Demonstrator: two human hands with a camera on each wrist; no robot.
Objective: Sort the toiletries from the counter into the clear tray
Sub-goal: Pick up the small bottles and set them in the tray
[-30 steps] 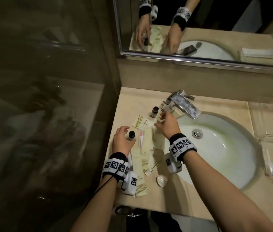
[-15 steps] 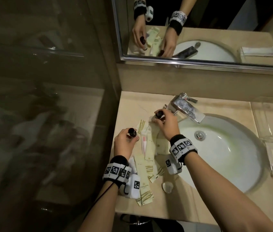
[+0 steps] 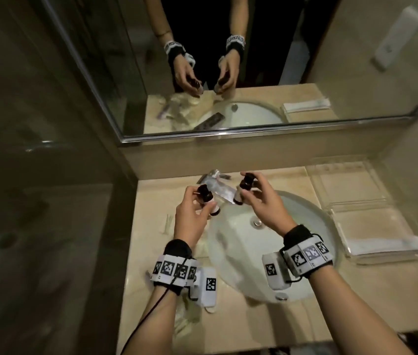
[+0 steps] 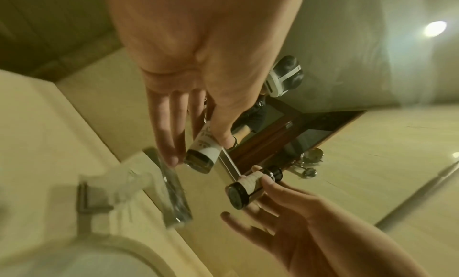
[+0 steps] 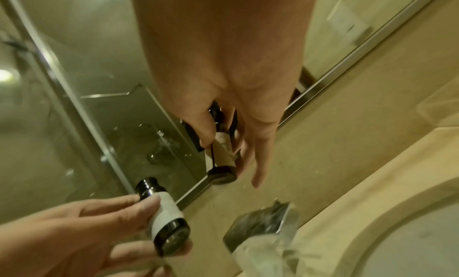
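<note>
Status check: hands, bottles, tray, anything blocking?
Left hand grips small dark white-labelled bottle. Right hand grips its twin. Clear plastic tray right of sink, path unobstructed.

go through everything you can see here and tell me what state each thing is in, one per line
Left hand: grips a small dark-capped bottle, lifted off the counter.
Right hand: grips a second small bottle, also lifted.
Both bottles: capped.
Clear tray: on the counter right of the sink, holding folded white items.
Faucet: no water visible.
</note>
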